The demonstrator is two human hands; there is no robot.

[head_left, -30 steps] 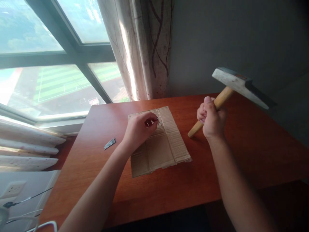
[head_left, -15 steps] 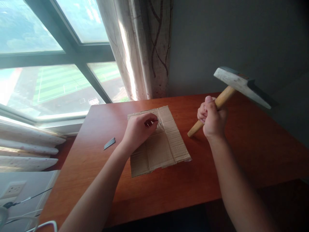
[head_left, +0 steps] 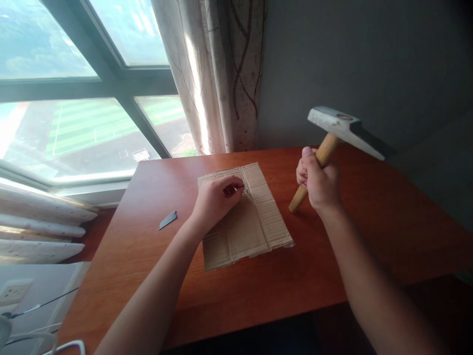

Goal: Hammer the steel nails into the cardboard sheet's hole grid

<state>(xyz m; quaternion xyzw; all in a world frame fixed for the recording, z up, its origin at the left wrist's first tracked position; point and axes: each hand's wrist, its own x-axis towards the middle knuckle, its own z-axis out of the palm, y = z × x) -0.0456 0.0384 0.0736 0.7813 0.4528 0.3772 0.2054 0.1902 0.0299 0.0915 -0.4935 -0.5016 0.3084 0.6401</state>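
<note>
A flat piece of brown cardboard (head_left: pixel 254 222) lies on a reddish wooden table (head_left: pixel 148 261). My left hand (head_left: pixel 216 199) rests on the cardboard's far part, its fingers pinched on a small nail (head_left: pixel 241 187) held against the cardboard. To the right, my right hand (head_left: pixel 320 180) is closed round the wooden handle of a hammer (head_left: pixel 342 129). The hammer's pale metal head is raised above the table, up and to the right of the cardboard.
A small bundle of nails (head_left: pixel 168 220) lies on the table left of my left arm. A window (head_left: pixel 74 98) and a patterned curtain (head_left: pixel 221 74) stand behind the table. A power socket (head_left: pixel 13 292) and cables (head_left: pixel 37 340) sit at the lower left.
The hammer head has swung left and slightly down, towards the cardboard, with my right hand shifting a little left. My left hand has stayed pinched in place.
</note>
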